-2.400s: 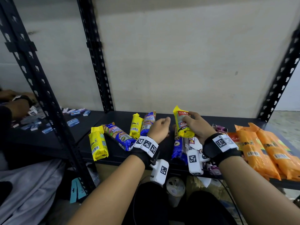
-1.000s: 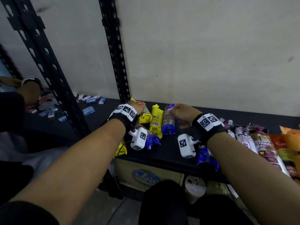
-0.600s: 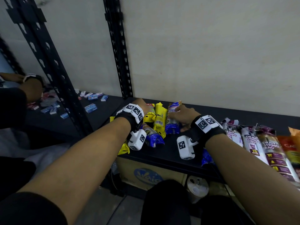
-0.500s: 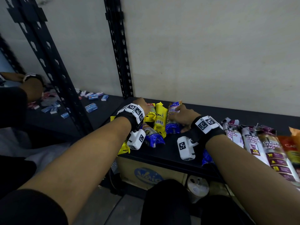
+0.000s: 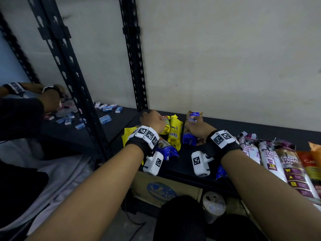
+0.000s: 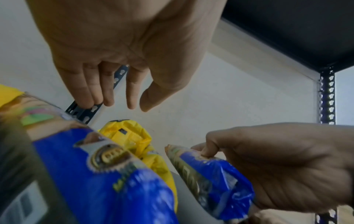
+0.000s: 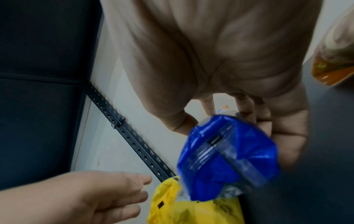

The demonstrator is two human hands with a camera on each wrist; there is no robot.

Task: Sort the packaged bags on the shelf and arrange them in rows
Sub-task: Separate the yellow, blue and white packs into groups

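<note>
Several packaged bags lie at the left end of the black shelf [image 5: 184,164]. My right hand [image 5: 194,122] grips a blue and brown bag [image 5: 192,126] by its upper part; in the right wrist view this hand [image 7: 220,118] has thumb and fingers curled round the blue bag [image 7: 228,159]. My left hand [image 5: 152,119] hovers over the yellow bags [image 5: 174,133]. In the left wrist view my left hand [image 6: 132,107] has straight fingers and holds nothing. Another blue bag [image 6: 105,174] lies under that wrist, beside a yellow bag [image 6: 134,139].
White and purple draw string bags [image 5: 271,159] and orange bags [image 5: 314,153] lie to the right. A black upright [image 5: 133,66] stands behind the left hand. Small blue boxes [image 5: 104,119] and another person's hands [image 5: 50,94] are on the neighbouring shelf. A cardboard box [image 5: 161,190] sits below.
Since 2.4 s ago both hands moved left along the shelf; my right hand then held a yellow bag and now holds the blue one. In the last half second little has moved.
</note>
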